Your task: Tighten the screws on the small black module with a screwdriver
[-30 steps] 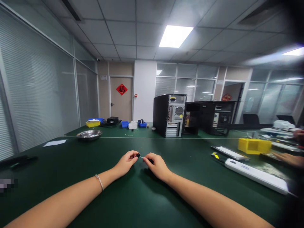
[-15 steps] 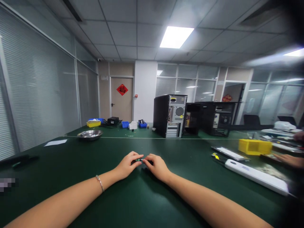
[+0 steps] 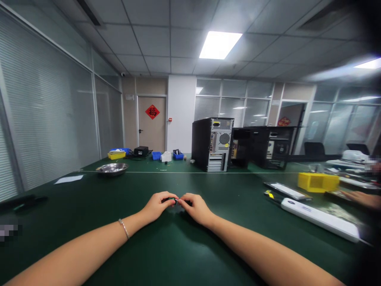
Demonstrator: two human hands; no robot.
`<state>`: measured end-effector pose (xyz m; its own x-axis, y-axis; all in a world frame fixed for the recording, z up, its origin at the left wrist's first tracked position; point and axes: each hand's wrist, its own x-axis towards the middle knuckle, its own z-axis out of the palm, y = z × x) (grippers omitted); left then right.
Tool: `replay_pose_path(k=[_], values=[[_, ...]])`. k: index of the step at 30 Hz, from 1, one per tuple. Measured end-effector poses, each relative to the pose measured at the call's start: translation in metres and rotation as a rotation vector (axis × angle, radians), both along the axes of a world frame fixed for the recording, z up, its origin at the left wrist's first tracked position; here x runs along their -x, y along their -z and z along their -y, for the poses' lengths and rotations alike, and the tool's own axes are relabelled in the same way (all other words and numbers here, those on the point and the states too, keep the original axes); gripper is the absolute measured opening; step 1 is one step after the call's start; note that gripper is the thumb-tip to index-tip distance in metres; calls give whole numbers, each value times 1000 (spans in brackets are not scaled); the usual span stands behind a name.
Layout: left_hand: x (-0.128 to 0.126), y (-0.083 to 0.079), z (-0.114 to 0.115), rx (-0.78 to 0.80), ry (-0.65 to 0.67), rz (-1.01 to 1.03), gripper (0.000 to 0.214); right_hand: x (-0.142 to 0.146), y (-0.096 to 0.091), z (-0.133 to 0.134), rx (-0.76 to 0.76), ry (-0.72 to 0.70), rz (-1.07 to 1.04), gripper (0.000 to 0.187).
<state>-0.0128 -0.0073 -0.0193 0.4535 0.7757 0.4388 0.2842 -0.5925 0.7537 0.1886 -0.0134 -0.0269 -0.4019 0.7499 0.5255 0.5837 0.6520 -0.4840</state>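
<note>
My left hand (image 3: 159, 204) pinches a small dark green piece with a pale, shiny end (image 3: 174, 200) between thumb and fingers. From the other side, my right hand (image 3: 195, 206) has its thumb and forefinger closed at the pale end of that piece. The fingertips of both hands almost meet just above the green tabletop (image 3: 175, 250). Most of the small piece is covered by the fingers, so its exact kind cannot be made out.
A metal bowl (image 3: 113, 169) and a white sheet (image 3: 69, 179) lie to the left. Computer cases (image 3: 212, 145) stand at the back. On the right are a yellow bin (image 3: 318, 182), a white power strip (image 3: 320, 219) and another person's hand (image 3: 364, 198).
My left fingers have shifted slightly and now cover more of the small green piece. My right hand keeps its pinch in nearly the same place.
</note>
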Motion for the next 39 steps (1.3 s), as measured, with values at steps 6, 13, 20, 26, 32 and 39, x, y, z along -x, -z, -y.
replay_pose_path(k=[6,13,20,26,32,39], values=[[-2,2,-2,188,75,111,33,0,0,-1,7,-13,-12,33],[-1,4,-6,197,-17,130,29,2,1,-1,16,48,-7,29],[1,11,-12,141,-73,159,21,1,1,-2,14,60,-31,29],[-2,14,-15,272,21,203,28,2,0,-1,17,59,-38,28],[-1,9,-14,343,68,124,27,1,2,-1,5,53,-40,28],[-1,11,-16,59,16,-169,23,1,2,-2,6,56,-24,27]])
